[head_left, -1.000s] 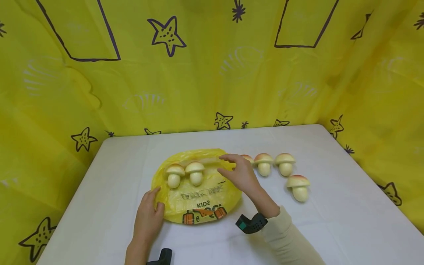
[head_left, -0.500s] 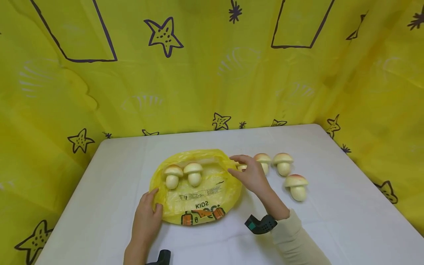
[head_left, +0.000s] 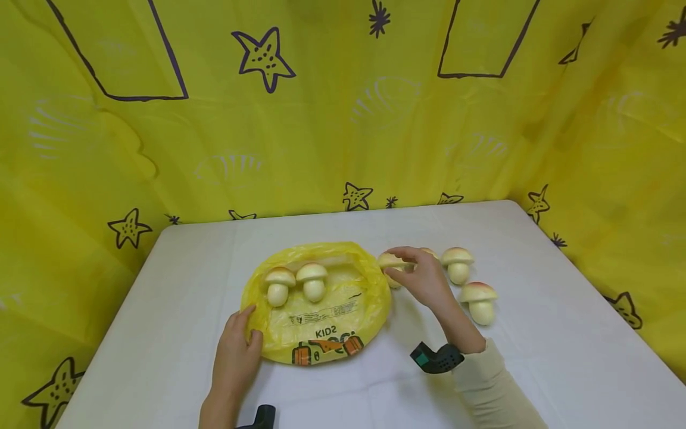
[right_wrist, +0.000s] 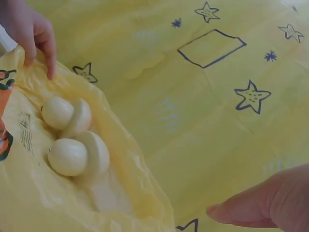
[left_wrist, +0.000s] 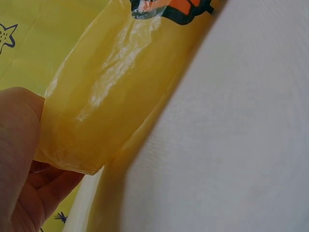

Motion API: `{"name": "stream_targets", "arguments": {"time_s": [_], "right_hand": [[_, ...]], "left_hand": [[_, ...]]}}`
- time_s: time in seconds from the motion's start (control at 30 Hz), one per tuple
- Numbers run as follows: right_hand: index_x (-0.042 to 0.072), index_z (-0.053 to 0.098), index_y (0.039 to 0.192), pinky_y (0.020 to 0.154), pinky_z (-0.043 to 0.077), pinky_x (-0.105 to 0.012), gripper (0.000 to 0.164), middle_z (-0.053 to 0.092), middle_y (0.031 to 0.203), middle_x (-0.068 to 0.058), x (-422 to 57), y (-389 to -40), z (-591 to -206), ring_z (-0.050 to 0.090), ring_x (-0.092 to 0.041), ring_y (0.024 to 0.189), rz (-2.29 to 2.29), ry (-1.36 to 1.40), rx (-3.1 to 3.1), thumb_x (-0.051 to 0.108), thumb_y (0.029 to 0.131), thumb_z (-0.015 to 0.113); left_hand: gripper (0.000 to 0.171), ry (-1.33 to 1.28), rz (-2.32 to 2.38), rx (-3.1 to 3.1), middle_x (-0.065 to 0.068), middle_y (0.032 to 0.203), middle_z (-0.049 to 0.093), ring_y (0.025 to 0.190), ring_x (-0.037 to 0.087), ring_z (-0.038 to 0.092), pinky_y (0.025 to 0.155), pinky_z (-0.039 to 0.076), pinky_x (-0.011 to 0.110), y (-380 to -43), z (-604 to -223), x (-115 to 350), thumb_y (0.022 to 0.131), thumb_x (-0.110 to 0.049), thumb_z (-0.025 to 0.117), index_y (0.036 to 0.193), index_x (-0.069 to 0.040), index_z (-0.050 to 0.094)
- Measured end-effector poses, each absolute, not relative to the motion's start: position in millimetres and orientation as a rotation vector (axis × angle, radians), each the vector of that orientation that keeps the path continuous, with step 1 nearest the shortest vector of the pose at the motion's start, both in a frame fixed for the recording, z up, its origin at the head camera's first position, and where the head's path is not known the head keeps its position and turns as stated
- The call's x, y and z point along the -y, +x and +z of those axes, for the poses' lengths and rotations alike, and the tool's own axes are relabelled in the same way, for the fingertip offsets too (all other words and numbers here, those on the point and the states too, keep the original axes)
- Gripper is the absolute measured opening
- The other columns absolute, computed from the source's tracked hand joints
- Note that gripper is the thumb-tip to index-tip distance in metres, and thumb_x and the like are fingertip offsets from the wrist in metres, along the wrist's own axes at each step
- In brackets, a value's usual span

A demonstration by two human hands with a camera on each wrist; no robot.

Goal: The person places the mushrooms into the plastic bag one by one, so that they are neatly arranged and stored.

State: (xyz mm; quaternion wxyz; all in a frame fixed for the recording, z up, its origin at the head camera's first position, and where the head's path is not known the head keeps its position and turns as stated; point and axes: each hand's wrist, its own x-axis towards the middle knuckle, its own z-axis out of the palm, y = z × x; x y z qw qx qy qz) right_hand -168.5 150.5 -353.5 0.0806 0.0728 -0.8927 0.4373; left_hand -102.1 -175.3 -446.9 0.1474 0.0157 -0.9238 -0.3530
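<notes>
A yellow plastic bag lies on the table with its mouth spread wide. Inside it rest two toy mushrooms, cream with rounded caps; the right wrist view shows the mushrooms too. At the bag's left rim my left hand holds the plastic between thumb and fingers, as the hand in the left wrist view confirms. My right hand is just right of the bag, thumb and fingers apart, in front of a mushroom that it partly covers. Whether it touches that mushroom cannot be told.
Further right on the white table are a mushroom mostly hidden by the right hand, another mushroom and a nearer mushroom with a reddish cap. A yellow patterned curtain encloses the back and sides.
My right hand has moved from the bag's right rim rightward to the nearest mushroom outside. The rim, drawn toward that hand half a second ago, has settled back. The left hand stays put.
</notes>
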Motion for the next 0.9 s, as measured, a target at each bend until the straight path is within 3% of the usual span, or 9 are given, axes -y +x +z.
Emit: {"name": "stream_targets", "arguments": {"time_s": [0.27, 0.6, 0.9], "right_hand": [[-0.002, 0.062, 0.114, 0.073, 0.051, -0.041, 0.038, 0.058, 0.113, -0.023, -174, -166, -353, 0.052, -0.037, 0.107, 1.370, 0.138, 2.645, 0.013, 0.080, 0.070], [0.001, 0.063, 0.114, 0.084, 0.043, -0.049, 0.039, 0.057, 0.112, -0.021, -196, -159, -346, 0.050, -0.036, 0.105, 1.310, 0.103, 2.671, 0.018, 0.080, 0.070], [-0.002, 0.059, 0.117, 0.085, 0.042, -0.049, 0.043, 0.058, 0.115, -0.022, -213, -155, -341, 0.049, -0.037, 0.108, 1.285, 0.030, 2.710, 0.022, 0.082, 0.068]], "left_hand": [[0.042, 0.043, -1.008, 2.645, 0.021, 0.123, 0.048, 0.116, 0.037, 0.044, 0.095, 0.035, 0.050, -103, -447, 175, 0.083, -0.002, 0.049, 0.125, 0.005, 0.050], [0.042, 0.045, -1.020, 2.654, 0.023, 0.123, 0.048, 0.117, 0.037, 0.043, 0.096, 0.034, 0.050, -102, -444, 176, 0.083, 0.000, 0.049, 0.125, 0.006, 0.050], [0.042, 0.048, -1.029, 2.667, 0.023, 0.125, 0.047, 0.118, 0.037, 0.042, 0.097, 0.034, 0.051, -102, -443, 175, 0.084, 0.000, 0.048, 0.126, 0.005, 0.049]]}}
